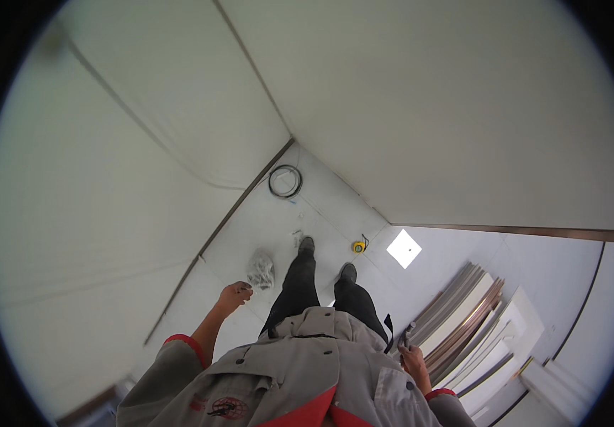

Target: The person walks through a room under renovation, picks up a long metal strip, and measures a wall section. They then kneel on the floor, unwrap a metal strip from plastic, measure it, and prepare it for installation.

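My left hand (234, 297) is held out to the left, its fingers curled together. Whatever they pinch, if anything, is too small to make out. Just beyond it, a clear plastic bag (261, 269) with greyish contents lies on the floor. Down by my right hip, my right hand (414, 361) is closed around a dark hand tool (407, 336); its exact kind is unclear. A yellow tape measure (358, 247) lies on the floor near my right shoe.
A coil of black cable (285, 181) lies near the wall corner ahead. Long grey, white and brown strips (460, 313) are stacked on the floor to the right. A bright white square (404, 248) shows near the right wall's end. Pale walls (478, 107) rise ahead and left.
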`<move>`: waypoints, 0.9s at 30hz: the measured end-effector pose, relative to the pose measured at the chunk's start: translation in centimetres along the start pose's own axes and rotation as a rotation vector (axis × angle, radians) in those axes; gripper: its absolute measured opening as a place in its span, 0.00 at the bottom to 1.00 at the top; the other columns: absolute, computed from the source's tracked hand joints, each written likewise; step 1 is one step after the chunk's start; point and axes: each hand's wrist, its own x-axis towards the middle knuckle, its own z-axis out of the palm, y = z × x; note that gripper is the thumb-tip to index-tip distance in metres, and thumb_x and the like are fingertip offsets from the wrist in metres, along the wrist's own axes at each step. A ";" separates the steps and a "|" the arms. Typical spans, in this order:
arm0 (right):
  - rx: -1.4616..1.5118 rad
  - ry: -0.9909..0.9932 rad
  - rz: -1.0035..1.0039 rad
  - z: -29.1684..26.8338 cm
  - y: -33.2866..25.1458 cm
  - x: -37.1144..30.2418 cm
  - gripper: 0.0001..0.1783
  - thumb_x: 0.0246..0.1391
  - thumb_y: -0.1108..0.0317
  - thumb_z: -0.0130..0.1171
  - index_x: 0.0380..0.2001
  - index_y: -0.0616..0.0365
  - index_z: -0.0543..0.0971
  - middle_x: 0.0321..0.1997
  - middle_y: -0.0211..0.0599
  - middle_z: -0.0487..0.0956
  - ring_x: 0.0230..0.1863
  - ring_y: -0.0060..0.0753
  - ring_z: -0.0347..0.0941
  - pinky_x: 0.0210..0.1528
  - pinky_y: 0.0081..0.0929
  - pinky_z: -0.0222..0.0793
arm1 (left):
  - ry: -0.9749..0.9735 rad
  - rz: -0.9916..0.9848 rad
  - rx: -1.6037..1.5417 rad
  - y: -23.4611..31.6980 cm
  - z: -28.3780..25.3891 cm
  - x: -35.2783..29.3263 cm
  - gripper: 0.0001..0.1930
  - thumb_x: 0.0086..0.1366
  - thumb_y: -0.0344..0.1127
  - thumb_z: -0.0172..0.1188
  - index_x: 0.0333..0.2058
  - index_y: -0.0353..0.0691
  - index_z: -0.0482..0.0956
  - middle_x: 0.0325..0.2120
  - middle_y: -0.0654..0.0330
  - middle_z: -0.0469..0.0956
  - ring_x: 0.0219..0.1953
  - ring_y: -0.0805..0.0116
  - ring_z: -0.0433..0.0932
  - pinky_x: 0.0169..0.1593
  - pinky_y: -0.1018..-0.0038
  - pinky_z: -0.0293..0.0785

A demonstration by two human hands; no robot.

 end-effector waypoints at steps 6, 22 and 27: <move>0.013 0.184 0.005 6.0 -6.8 0.3 0.17 0.54 0.60 0.65 0.28 0.63 0.73 0.19 0.34 0.73 0.17 0.28 0.71 0.19 0.29 0.69 | -0.261 0.213 0.598 5.9 -1.2 10.1 0.23 0.64 0.44 0.63 0.51 0.34 0.77 0.41 0.54 0.82 0.44 0.63 0.81 0.48 0.69 0.76; 1.214 -0.274 -0.538 23.7 -32.1 23.5 0.12 0.65 0.68 0.50 0.47 0.62 0.72 0.43 0.36 0.77 0.49 0.29 0.73 0.53 0.27 0.68 | -0.314 0.423 0.463 10.0 21.7 29.7 0.14 0.61 0.44 0.66 0.36 0.39 0.75 0.26 0.52 0.79 0.26 0.54 0.79 0.34 0.68 0.76; 1.468 -0.341 -0.451 25.6 -24.3 31.4 0.18 0.62 0.67 0.56 0.55 0.56 0.71 0.57 0.40 0.74 0.65 0.42 0.66 0.65 0.43 0.65 | -0.379 0.852 0.939 6.4 21.1 39.6 0.13 0.59 0.45 0.65 0.35 0.43 0.77 0.25 0.55 0.79 0.31 0.51 0.81 0.34 0.59 0.76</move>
